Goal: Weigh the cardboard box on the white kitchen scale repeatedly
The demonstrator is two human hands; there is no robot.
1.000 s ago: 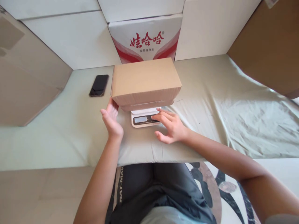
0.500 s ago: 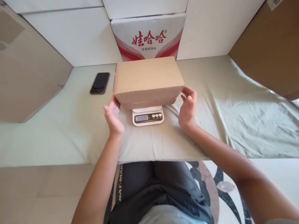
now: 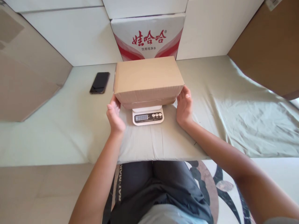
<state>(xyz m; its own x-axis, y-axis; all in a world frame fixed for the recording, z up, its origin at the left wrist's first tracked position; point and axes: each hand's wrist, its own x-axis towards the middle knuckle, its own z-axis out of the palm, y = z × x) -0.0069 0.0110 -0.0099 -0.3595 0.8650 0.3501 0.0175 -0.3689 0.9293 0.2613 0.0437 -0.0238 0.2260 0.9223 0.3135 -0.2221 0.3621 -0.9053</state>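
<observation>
A closed brown cardboard box (image 3: 149, 76) sits on or just over the white kitchen scale (image 3: 148, 123), covering most of its platform. Segments are lit on the scale's display, and three round buttons show beside it. My left hand (image 3: 115, 115) is at the box's lower left end, its fingers partly hidden behind the edge and the thumb up. Against the lower right end rests my right hand (image 3: 185, 107), fingers along the cardboard. Between them, both hands hold the box by its ends.
A black phone (image 3: 100, 82) lies left of the box on the pale green cloth (image 3: 93, 133). Behind stands a white carton with red lettering (image 3: 149, 37). Large brown cartons flank the table at the left (image 3: 28, 68) and the right (image 3: 268, 46).
My right hand has moved left and in against the box's end, its fingers straighter. My left hand has shifted slightly, thumb closer to the box. The box and scale look unmoved.
</observation>
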